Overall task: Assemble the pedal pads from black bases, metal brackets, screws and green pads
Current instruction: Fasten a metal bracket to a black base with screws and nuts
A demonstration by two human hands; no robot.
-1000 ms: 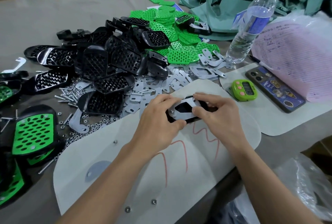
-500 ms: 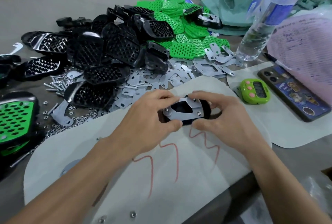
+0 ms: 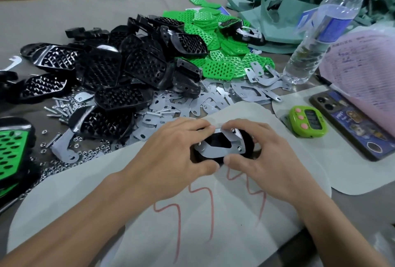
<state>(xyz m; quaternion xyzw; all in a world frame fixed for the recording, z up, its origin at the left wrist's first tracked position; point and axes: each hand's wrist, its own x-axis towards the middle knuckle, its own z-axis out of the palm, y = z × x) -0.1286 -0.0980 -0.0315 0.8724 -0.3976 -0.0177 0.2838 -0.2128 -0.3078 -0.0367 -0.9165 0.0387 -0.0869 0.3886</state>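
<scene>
Fingers [image 3: 208, 128]: both index tips curled and meeting on the far edge of the metal bracket [image 3: 211, 153], with the thumbs set against its near edge. The left hand [image 3: 177, 149] and right hand [image 3: 267, 159] each pinch the piece from their own end. Held item: one black base [image 3: 249, 144] with the bracket laid flat on it and screw heads [image 3: 239, 148] showing at the corners. It is low over the pale mat [image 3: 213, 234] with red zigzags; whether it rests there cannot be told. Change over the last second: the index tips, a little apart before, have closed together, and the right hand has drawn back, baring the bracket's right end. Reading: the bracket is being squared and pressed down on its screws, and fastening probably follows. No green pad is visible on this unit. Stock beyond, on the bench [image 3: 64, 10]: loose brackets [image 3: 192, 100], heaped black bases [image 3: 128, 67], green pads [image 3: 213, 37], nuts [image 3: 92, 153], and one finished pedal pad [image 3: 10, 151] at the left edge.
</scene>
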